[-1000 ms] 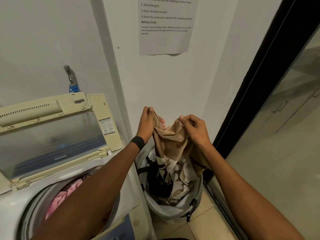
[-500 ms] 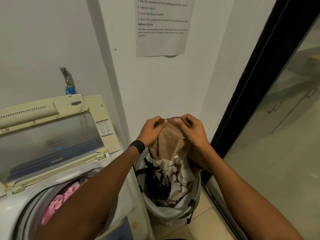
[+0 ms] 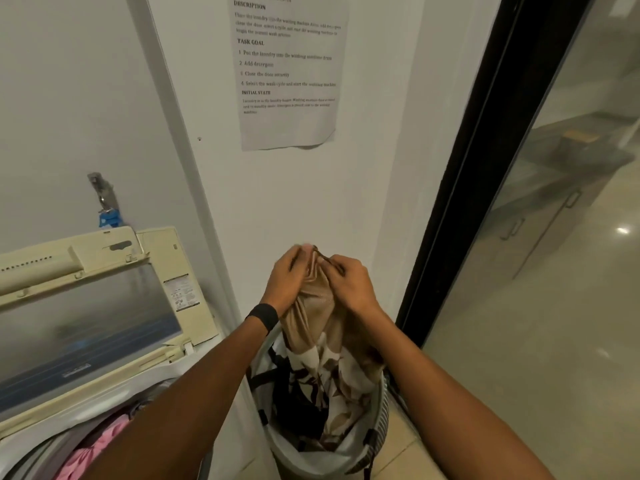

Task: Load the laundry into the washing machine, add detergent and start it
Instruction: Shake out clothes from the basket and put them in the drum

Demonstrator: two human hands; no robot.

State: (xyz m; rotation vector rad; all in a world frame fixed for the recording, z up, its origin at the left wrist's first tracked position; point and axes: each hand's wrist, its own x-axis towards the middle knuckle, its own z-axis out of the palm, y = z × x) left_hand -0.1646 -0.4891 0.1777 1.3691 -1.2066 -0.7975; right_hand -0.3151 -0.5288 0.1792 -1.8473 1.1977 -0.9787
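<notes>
In the head view, we hold both hands above the laundry basket. Our left hand and right hand each pinch the top edge of the beige patterned cloth, both grips clenched on it and close together, so it hangs gathered. Its lower end lies in the basket. Just left, the washing machine stands with its lid raised and a pink garment inside. We judge the cloth is held high to clear the basket's rim.

Both forearms are bare, with no sleeves showing. A plain black band wraps the left wrist, just below the left hand.
</notes>
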